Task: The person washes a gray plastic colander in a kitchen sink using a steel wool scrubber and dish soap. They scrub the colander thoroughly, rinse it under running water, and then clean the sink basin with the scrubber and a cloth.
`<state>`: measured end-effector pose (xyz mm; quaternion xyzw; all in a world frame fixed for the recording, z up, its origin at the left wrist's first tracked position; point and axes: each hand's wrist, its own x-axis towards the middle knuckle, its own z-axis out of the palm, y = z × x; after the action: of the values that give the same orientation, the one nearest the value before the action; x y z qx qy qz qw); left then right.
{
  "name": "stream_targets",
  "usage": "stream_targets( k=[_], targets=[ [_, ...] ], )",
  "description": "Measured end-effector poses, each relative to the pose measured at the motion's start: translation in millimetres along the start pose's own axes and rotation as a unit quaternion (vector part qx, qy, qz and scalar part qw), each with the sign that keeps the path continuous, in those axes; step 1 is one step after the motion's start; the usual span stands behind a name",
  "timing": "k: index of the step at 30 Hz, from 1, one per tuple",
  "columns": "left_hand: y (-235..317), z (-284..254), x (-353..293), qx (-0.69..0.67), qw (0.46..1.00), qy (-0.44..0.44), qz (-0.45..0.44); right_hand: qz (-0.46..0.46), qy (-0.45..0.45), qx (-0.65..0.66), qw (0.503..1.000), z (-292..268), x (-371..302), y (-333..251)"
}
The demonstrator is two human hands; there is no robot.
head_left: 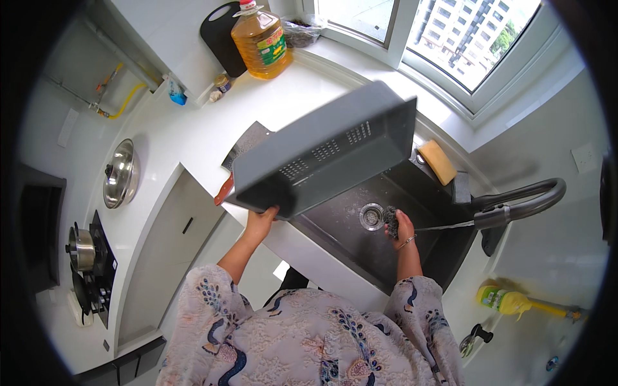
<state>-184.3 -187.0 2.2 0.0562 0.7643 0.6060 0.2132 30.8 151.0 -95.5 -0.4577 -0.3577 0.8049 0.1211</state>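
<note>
My left hand (pixel 260 222) grips the near lower edge of a grey plastic drain basket (pixel 360 151), which is tilted up over the dark sink (pixel 335 228). Rows of small slots run along the basket's wall. Some of my left fingers are hidden behind it. In my right hand (pixel 404 229) is a dark grey scouring pad (pixel 391 222), beside the round drain strainer (pixel 371 217). A thin stream of water runs from the grey faucet (pixel 492 217) toward my right wrist. Partly covered by the basket, a cleaver (pixel 247 143) with a reddish handle lies on the counter.
A yellow sponge (pixel 437 162) sits at the sink's far rim. Farther back stand an oil jug (pixel 261 48), a black cutting board (pixel 222 40) and a small jar (pixel 222 83). To the left are a pot lid (pixel 120 174) and a steel pot (pixel 82 249). A yellow bottle (pixel 504 300) is at right.
</note>
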Motion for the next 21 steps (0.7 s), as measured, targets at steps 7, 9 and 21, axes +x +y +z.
stream_targets(
  k=[7, 9, 21],
  targets=[
    [16.2, 6.5, 14.7, -0.178, 0.965, 0.024, -0.193, 0.031, 0.011, -0.095, 0.995, -16.0, 22.0, 23.4],
    [22.2, -6.1, 25.6, -0.192, 0.96, 0.041, -0.198, 0.056, 0.036, -0.05, 0.997, -24.9, 29.3, 28.4],
    [19.0, -39.0, 77.1, -0.252, 0.918, -0.027, -0.305, -0.139, 0.311, 0.034, 0.94, -96.4, 53.8, 57.9]
  ],
)
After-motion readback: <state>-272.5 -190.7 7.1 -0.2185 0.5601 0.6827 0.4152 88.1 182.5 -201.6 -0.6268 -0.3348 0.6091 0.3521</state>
